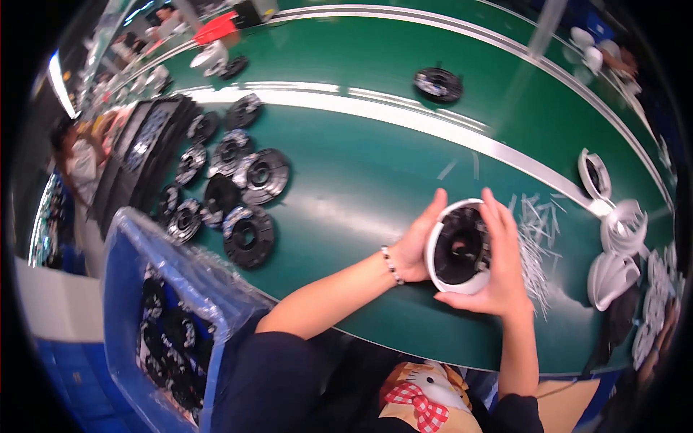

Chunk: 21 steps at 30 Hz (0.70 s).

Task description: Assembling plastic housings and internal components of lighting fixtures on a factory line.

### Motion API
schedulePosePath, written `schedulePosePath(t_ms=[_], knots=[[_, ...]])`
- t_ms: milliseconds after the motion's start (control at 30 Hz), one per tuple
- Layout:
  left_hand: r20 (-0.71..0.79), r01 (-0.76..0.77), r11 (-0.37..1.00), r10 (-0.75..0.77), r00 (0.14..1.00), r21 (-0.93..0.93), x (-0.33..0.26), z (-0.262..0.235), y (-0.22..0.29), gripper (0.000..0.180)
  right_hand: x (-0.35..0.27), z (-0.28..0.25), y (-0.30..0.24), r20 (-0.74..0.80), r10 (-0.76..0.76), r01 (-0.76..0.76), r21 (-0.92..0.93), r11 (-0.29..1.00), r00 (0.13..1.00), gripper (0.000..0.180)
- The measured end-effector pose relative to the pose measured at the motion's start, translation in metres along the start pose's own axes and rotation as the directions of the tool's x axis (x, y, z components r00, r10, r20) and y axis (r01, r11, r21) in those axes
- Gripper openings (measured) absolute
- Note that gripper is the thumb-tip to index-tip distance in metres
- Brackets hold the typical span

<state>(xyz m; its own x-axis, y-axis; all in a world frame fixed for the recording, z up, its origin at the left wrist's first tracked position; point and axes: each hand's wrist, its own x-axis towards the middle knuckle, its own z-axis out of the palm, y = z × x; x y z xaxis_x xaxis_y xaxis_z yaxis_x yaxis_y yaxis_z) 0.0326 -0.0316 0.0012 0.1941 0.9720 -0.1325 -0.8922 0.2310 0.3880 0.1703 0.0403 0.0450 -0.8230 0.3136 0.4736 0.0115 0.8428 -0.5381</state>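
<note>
Between both palms I hold a white round housing with a black inside, its open end turned up toward me. My left hand grips its left side, thumb up along the rim; a beaded bracelet is on that wrist. My right hand wraps the right side, with fingers along the far rim and the thumb at the near edge. The housing is above the green table. Just right of my right hand lies a loose pile of thin white strips.
Several black ring-shaped parts lie at the left of the green table, beside stacked black trays. A plastic-lined blue bin with black parts stands near left. White housings sit at right. Another black part rests beyond the metal rail.
</note>
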Motion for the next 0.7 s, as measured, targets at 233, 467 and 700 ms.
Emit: schedulePosePath(t_ms=[233,467,700], knots=[[0.062,-0.293,0.956,0.291,0.955,0.023,-0.001,0.018,-0.001,0.058,0.002,0.025,-0.005,-0.364,0.138,-0.188,-0.106,0.976,0.921,0.107],[-0.085,-0.246,0.962,0.256,0.963,0.114,0.067,0.046,-0.014,0.052,-0.042,-0.018,0.02,-0.392,0.293,-0.338,-0.051,0.94,0.872,0.115],[-0.23,-0.127,0.935,0.21,0.95,0.331,0.207,0.027,0.044,0.031,-0.113,-0.14,0.047,-0.832,0.039,-0.573,-0.346,0.743,0.553,0.023]])
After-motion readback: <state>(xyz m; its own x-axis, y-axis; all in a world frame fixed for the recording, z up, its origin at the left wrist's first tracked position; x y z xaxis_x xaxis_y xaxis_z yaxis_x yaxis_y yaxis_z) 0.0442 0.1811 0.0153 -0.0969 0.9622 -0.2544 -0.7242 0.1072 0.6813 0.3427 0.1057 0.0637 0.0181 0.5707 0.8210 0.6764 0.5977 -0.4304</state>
